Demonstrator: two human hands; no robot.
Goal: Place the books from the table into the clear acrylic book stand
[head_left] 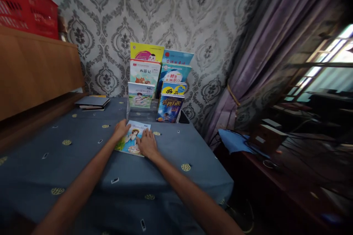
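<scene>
White-covered book (145, 72) standing in the rack beyond both hands: title "西游记". Other cover titles are illegible.

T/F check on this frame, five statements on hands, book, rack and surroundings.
1. Both hands rest on a book lying flat on the table. True: the left hand and right hand lie on the picture book.
2. The book is held up in the air. False: it lies on the blue tablecloth.
3. A tiered rack of books stands behind the flat book, by the wall. True.
4. The rack is empty. False: it holds several colourful books in two columns.
5. A green crate sits on the wooden cabinet at left. False: the crate is red.
</scene>
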